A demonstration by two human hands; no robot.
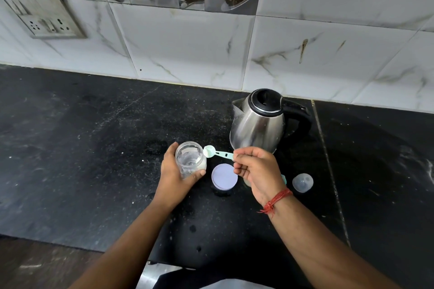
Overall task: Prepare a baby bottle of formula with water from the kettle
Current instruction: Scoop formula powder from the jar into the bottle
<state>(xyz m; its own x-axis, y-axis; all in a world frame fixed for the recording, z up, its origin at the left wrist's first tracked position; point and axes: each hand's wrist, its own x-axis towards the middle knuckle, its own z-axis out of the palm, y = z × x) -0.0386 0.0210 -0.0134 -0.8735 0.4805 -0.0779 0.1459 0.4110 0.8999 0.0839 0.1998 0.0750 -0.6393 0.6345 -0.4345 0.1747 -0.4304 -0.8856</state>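
My left hand (175,175) grips a clear open jar (190,159) with white powder low inside, tilted toward me on the black counter. My right hand (258,169) pinches the handle of a pale green scoop (217,153); its bowl holds white powder and sits just right of the jar's rim. A steel kettle (258,124) with a black lid and handle stands right behind my right hand. A round lilac lid (224,176) lies flat between my hands. A clear dome cap (303,182) rests to the right. A teal-rimmed part (283,179) is mostly hidden under my right hand.
The black stone counter (94,148) runs wide to the left and right, with a seam at the right of the kettle. A marble-tiled wall (187,42) backs it, carrying a socket plate (44,14) at upper left. The counter's front edge lies near my forearms.
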